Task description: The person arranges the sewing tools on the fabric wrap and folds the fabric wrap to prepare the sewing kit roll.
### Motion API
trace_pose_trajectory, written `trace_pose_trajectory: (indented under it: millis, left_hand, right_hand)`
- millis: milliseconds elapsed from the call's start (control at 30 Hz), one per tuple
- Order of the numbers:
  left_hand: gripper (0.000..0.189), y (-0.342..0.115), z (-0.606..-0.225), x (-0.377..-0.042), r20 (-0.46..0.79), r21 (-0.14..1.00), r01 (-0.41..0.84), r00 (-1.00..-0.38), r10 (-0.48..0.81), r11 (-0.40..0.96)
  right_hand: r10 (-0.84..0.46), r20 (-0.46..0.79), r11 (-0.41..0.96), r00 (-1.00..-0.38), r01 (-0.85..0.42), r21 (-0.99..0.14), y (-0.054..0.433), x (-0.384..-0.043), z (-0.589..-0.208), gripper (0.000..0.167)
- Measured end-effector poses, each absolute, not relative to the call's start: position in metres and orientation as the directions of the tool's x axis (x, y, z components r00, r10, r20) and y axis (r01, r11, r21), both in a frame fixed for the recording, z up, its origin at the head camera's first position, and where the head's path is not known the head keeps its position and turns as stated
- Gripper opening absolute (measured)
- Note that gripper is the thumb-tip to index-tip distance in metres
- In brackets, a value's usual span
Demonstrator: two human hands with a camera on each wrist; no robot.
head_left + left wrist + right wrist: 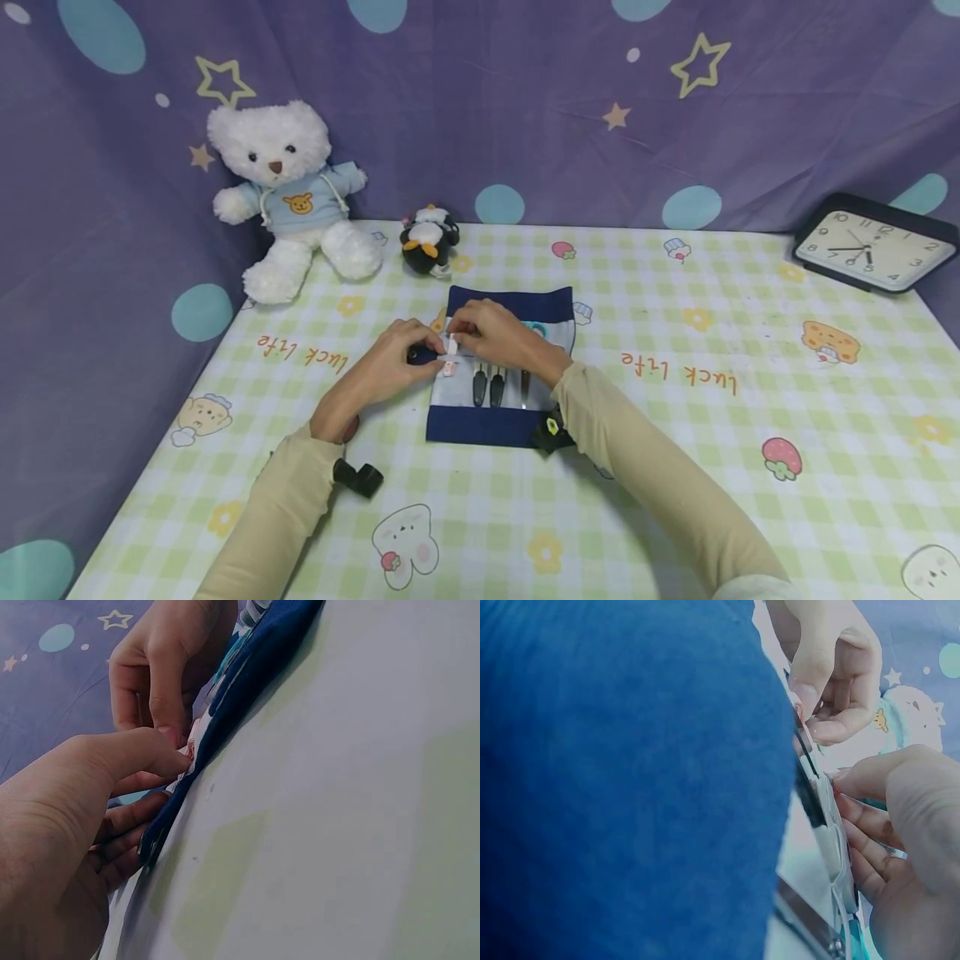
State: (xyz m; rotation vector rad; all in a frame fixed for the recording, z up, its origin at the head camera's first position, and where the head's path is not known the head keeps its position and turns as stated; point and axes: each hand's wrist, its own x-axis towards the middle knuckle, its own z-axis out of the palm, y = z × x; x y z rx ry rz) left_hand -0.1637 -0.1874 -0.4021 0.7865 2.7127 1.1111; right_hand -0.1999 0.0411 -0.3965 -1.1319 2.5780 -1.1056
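Note:
A navy-and-grey fabric tool pouch [501, 427] lies open on the table, with slim tools in its pockets. Two have black handles [488, 388], and a thin metal one [525, 388] sits to their right. At the pouch's left side is a small pink-and-white strip [450, 367]. My left hand [390, 358] grips the pouch's left edge, thumb on top by the strip and fingers beneath the navy cloth [161, 817]. Reaching over the pouch, my right hand [495, 333] pinches at the strip's upper end, partly hiding the pockets. A teal-handled item [536, 328] shows behind the right wrist.
A white teddy bear [277, 196] in a blue top and a small penguin toy [429, 242] sit along the back left. At the back right stands a black-framed clock [873, 243]. A checked cloth [675, 467] covers the table up to a purple curtain [540, 125].

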Motion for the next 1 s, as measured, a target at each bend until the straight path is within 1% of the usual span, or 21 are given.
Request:
trace_pose_trajectory:
  millis: [267, 1000]
  left_hand:
    - [0.009, -0.1884, -0.4046, -0.1646, 0.115, 0.681, 0.439, -0.854, 0.507, 0.586]
    - [0.009, -0.1893, -0.4021, -0.1627, 0.095, 0.681, 0.428, -0.856, 0.508, 0.594]
  right_hand:
    - [-0.677, 0.180, 0.460, -0.714, -0.600, -0.655, 0.0412, -0.1992, -0.3978, 0.016]
    - [-0.675, 0.169, 0.466, -0.718, -0.592, -0.657, 0.0405, -0.1980, -0.3975, 0.015]
